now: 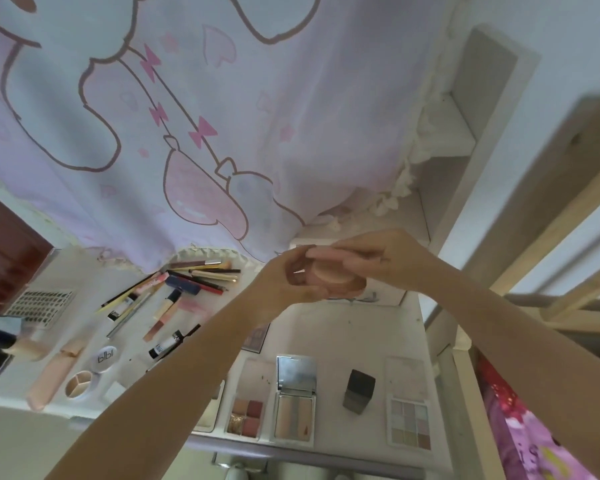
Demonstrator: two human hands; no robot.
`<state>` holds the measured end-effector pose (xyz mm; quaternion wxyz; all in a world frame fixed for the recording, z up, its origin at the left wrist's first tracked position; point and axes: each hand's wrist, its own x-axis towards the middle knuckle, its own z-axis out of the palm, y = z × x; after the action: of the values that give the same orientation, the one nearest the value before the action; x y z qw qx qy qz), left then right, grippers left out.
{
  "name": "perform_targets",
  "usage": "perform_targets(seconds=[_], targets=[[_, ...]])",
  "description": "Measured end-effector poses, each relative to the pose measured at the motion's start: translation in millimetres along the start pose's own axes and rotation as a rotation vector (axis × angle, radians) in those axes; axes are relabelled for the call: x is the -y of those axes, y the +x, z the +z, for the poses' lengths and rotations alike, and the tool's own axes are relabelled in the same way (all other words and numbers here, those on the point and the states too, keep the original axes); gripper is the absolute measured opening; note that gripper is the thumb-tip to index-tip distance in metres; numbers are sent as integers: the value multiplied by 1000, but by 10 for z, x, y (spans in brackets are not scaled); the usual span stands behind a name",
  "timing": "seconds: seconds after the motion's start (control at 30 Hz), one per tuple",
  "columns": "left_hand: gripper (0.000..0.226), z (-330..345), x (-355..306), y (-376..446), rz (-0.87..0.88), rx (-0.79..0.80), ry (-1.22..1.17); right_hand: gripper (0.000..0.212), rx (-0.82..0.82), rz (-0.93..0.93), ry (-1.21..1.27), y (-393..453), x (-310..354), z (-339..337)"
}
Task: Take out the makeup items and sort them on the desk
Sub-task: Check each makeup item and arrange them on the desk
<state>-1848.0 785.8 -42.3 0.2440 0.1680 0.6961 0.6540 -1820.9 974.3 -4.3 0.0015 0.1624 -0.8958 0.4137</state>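
Both arms outstretched, left hand and right hand meeting, fingers curled, gripping.

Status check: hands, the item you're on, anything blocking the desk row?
Left hand and right hand both grip the round pink compact, held above the desk. Palettes laid open along the near edge. Nothing blocking.

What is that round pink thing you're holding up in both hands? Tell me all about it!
It is a small round pink compact, like a blush or powder case, with a paler peach disc on the side facing the camera. It looks like smooth plastic. It is held up in the air above the desk, touching nothing but fingers: the left hand grips its left side, and the right hand lays fingers over its top. Whether it is open is hard to tell.
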Motion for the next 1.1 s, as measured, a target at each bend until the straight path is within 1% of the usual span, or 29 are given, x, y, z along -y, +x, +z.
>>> perform_targets(seconds=[0.03, 0.1, 0.2, 0.3, 0.37, 0.43, 0.5, 0.6, 0.67, 0.77, 0.83, 0.97, 1.03, 1.1], targets=[[66, 16, 21, 20, -10, 47, 20, 22, -30, 36, 29, -10, -20, -38], [66, 34, 96, 63, -52, 116, 54, 22, -111, 129, 140, -31, -94, -102], [68, 76, 261, 159, -114, 161, 95, 23, -189, 296, 323, -117, -262, -137], [72, 172, 431, 265, -183, 191, 129, 19, -205, 387, 380, -235, -496, -60], [72, 268, 565, 340, -213, 232, 183, 23, -218, 456, 379, -323, -674, 39], [68, 369, 714, 405, -237, 283, 281, 28, -199, 531, 377, -412, -841, 160], [69, 444, 859, 444, -262, 310, 389, 32, -168, 599, 411, -488, -989, 298], [74, 532, 995, 479, -289, 313, 572, 33, -202, 686, 484, -560, -1154, 465], [73, 591, 1049, 527, -287, 326, 676, 33, -238, 718, 508, -605, -1262, 530], [71, 698, 1088, 622, -285, 382, 755, 33, -281, 755, 512, -649, -1383, 527], [68, 779, 1121, 702, -312, 431, 787, 32, -293, 776, 463, -646, -1460, 489], [59, 944, 1193, 858, -383, 438, 762, 29, -210, 739, 305, -599, -1562, 413], [52, 1001, 1220, 907, -418, 414, 711, 29, -226, 744, 285, -586, -1638, 422], [49, 1031, 1239, 943, -449, 379, 652, 27, -283, 783, 308, -584, -1723, 441]])
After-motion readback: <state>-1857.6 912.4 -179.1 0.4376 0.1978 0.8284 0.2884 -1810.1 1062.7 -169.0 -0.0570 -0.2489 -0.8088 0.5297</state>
